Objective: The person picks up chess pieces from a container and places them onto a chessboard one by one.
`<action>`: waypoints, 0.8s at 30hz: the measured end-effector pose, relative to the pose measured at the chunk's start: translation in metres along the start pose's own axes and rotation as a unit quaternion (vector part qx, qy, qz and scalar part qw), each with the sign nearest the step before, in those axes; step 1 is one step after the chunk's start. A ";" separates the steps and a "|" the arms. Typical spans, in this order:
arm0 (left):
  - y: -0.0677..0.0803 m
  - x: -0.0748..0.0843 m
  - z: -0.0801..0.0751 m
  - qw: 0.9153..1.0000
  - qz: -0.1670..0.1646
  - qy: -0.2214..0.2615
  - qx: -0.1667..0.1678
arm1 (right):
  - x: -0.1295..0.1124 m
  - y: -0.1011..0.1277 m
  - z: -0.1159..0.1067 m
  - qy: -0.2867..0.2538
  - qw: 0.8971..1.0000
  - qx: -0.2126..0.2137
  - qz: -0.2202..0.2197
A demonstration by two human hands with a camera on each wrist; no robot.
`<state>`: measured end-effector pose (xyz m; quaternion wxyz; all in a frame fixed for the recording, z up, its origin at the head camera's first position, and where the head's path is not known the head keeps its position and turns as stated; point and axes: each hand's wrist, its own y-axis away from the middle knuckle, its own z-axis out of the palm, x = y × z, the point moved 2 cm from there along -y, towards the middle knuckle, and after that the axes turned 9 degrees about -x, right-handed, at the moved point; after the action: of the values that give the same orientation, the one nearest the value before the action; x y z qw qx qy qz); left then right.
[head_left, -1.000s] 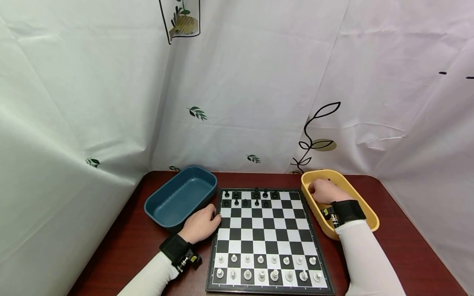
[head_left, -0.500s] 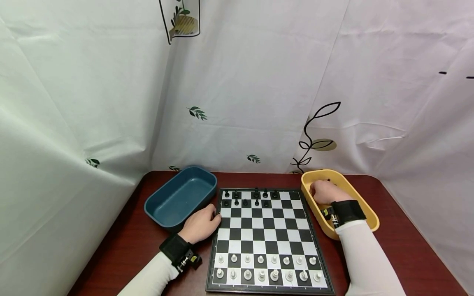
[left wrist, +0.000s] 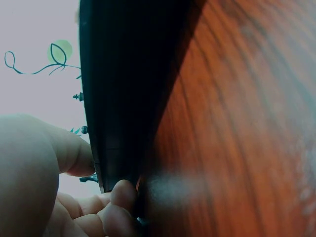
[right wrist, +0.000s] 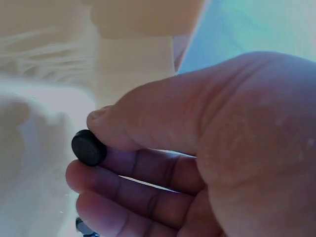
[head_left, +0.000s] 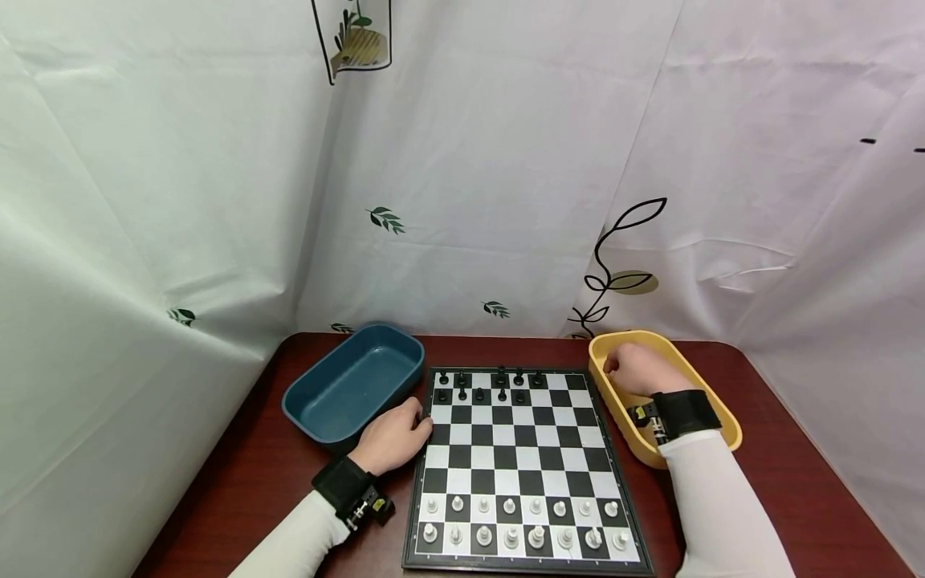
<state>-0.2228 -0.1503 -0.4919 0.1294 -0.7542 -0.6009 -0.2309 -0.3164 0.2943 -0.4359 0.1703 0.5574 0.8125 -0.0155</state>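
A chessboard (head_left: 525,457) lies on the table, and my left hand (head_left: 393,440) holds its left edge. In the left wrist view the thumb (left wrist: 79,155) rests over the board's top edge while the other fingers curl against its side. My right hand (head_left: 641,371) is inside the yellow tub (head_left: 711,401). The right wrist view shows it pinching a black chess piece (right wrist: 89,148) between thumb and fingers, the round base facing the camera. Another small dark piece (right wrist: 86,227) lies below the fingers. Black chessmen (head_left: 480,395) stand along the board's far rows.
White chessmen (head_left: 536,536) fill the two near rows of the board. A blue tub (head_left: 354,385) sits left of the board, close to my left hand. The dark red table (head_left: 217,498) ends at a white patterned cloth (head_left: 470,177) behind and at the sides.
My right hand has shifted slightly up and right inside the yellow tub, covering dark pieces that showed beyond it before. The left hand stays at the board's edge.
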 end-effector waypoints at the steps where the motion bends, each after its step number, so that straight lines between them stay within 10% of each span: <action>1: 0.000 0.000 0.000 1.000 0.000 0.000 0.000 | 0.000 0.000 -0.001 0.001 1.000 0.008 -0.002; 24: -0.001 -0.001 0.000 1.000 0.001 -0.002 0.001 | -0.060 0.012 -0.023 -0.022 0.983 0.161 -0.083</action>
<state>-0.2235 -0.1507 -0.4925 0.1291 -0.7551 -0.6005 -0.2291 -0.2926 0.2496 -0.3951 0.0948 0.5077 0.8388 -0.1723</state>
